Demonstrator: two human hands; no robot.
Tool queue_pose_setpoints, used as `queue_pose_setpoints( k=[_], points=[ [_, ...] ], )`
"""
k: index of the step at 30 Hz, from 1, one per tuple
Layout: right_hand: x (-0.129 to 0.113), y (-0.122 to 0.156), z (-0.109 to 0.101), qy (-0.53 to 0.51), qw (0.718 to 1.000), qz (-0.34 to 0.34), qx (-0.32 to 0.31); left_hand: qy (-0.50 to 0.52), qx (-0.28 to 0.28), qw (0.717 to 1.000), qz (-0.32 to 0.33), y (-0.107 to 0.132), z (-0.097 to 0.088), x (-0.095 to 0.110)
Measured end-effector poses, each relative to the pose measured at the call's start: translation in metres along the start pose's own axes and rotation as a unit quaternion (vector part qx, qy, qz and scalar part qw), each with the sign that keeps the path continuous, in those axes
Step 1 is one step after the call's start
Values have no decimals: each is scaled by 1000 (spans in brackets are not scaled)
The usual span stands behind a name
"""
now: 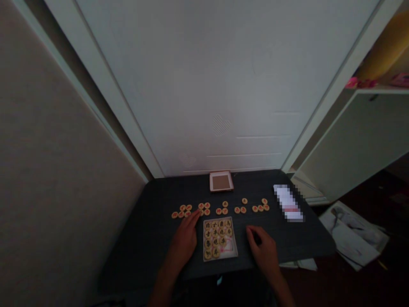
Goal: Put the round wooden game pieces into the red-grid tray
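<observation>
My left hand [186,236] reaches forward with its fingers stretched out. Its fingertips touch or lie just over a red-marked Chinese chess piece [201,212] in the row beyond the box. Between my hands sits a shallow white square box [237,248], which holds round black-marked Chinese chess pieces [215,233]. At its near right corner some of the box's floor with pink lines shows. Right of the box, my right hand [264,246] rests by the table with fingers curled in, thumb near the forefinger. No object shows in it; its palm is hidden.
Several red-marked pieces [243,210] lie in small groups across the dark table [143,243]. A square lid or box [221,182] stands at the back against the white panel [204,85]. A blurred white and red object [288,203] lies at right. Papers [354,234] are on the floor.
</observation>
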State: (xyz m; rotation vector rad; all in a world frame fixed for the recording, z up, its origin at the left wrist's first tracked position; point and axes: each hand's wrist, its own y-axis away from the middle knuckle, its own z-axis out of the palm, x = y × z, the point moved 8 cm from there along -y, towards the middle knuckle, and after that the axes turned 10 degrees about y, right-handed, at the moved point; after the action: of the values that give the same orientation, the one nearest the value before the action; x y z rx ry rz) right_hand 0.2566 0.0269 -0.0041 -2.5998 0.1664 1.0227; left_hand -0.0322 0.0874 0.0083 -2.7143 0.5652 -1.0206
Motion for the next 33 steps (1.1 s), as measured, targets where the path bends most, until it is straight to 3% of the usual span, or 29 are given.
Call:
queue_pose_setpoints(
  k=[7, 14, 24, 29, 33],
  points=[
    [-3, 0, -2, -5, 1000, -5, 4, -42, -20, 999, -1, 13, -4, 7],
    [-3, -1, -2, -4, 1000, -6, 6, -11, 28, 1000, 4, 40, -11, 3],
    [1, 0, -1, -9, 1000, 11, 5, 20, 68, 996, -59, 21, -14, -2],
    [-4, -1, 1, -49, 998, 28, -18, 102, 104, 983, -109, 20, -25, -4],
    [-26, -3, 11, -114, 992, 20, -56, 241, 87, 963, -90, 9, -20, 22]
  ],
)
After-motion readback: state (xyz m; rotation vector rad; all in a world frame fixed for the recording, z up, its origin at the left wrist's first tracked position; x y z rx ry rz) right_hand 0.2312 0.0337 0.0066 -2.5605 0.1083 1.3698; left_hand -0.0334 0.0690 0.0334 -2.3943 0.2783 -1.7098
